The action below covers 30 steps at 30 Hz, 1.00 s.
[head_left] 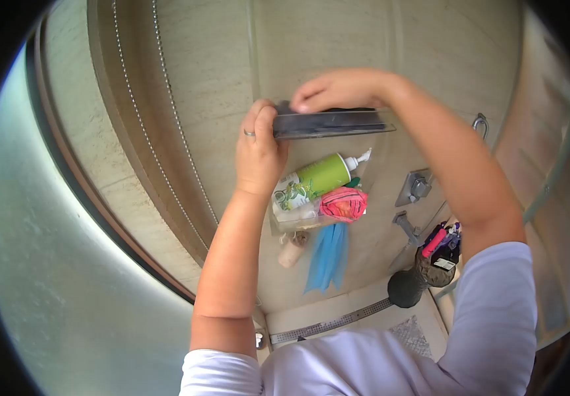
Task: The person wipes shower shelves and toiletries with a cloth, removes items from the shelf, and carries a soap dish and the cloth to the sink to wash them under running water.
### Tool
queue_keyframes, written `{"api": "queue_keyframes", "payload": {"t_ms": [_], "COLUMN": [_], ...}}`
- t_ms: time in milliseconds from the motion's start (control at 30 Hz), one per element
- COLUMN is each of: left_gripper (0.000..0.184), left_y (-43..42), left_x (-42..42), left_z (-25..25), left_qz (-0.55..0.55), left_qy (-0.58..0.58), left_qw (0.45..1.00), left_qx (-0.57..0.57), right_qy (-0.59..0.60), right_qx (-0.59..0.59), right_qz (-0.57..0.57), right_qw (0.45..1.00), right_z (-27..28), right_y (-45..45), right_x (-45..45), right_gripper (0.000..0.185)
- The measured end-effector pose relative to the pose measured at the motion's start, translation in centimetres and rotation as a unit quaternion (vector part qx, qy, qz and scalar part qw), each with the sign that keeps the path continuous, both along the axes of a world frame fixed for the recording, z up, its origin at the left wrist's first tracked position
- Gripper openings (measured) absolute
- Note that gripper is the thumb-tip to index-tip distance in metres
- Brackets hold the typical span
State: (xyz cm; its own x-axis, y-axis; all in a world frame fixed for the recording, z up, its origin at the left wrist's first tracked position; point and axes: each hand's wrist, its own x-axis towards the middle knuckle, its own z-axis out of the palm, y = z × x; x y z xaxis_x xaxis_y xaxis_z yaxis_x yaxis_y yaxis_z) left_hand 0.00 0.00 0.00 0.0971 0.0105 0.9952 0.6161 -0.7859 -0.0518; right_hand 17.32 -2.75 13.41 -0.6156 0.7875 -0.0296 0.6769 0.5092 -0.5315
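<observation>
At the upper middle, a clear tray or shelf (334, 124) with something dark in it is seen nearly edge-on in front of the tiled wall. My left hand (260, 135), with a ring on one finger, is closed around its left end. Whether the wall also supports it, I cannot tell. Above its top edge, my right hand (338, 90) bends inward with curled fingers. Blur and a dark patch hide what those fingertips hold, if anything. Below, a green pump bottle (321, 175) lies tilted beside a pink mesh sponge (343, 204) on a clear shelf (282, 223).
A blue cloth (328, 257) and a beige roll-shaped thing (292, 249) hang below the lower shelf. Metal shower fittings (417, 188) and a dark holder with colourful items (440, 254) are at right. Bead chains (166, 86) and frosted glass (54, 251) run along the left.
</observation>
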Motion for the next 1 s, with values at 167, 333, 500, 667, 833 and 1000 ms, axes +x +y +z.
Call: {"api": "queue_keyframes", "payload": {"t_ms": [167, 333, 500, 667, 833, 1000], "left_gripper": [0.054, 0.061, 0.071, 0.049, 0.035, 0.023], "left_y": [0.1, -2.7, -8.6, -6.4, -5.2, -8.6], "left_x": [1.2, -0.9, 1.8, 6.3, 7.1, 10.2], "left_z": [-1.3, 0.5, 4.7, 12.3, 17.8, 21.2], "left_qz": [-0.036, 0.072, 0.115, -0.401, -0.051, 0.046], "left_qy": [-0.066, 0.032, -0.049, -0.123, 0.002, 0.129], "left_qw": [0.997, 0.997, 0.992, 0.864, 0.972, 0.961], "left_qx": [-0.024, -0.026, 0.024, -0.28, -0.23, -0.24], "right_qy": [-0.217, 0.27, 0.374, 0.416, 0.348, 0.591], "right_qx": [0.144, 0.305, 0.327, 0.345, 0.683, 0.321], "right_qz": [-0.125, -0.128, -0.063, -0.007, -0.175, -0.079], "right_qw": [0.957, 0.904, 0.866, 0.842, 0.618, 0.736], "right_z": [2.2, 2.5, 6.6, 6.8, 0.2, -5.9], "right_y": [-0.2, -1.7, -3.9, -4.5, -6.6, -6.0], "right_x": [5.1, 4.8, 5.2, 5.0, 4.7, 0.9], "right_gripper": [0.018, 0.018, 0.019, 0.019, 0.015, 0.038]}}
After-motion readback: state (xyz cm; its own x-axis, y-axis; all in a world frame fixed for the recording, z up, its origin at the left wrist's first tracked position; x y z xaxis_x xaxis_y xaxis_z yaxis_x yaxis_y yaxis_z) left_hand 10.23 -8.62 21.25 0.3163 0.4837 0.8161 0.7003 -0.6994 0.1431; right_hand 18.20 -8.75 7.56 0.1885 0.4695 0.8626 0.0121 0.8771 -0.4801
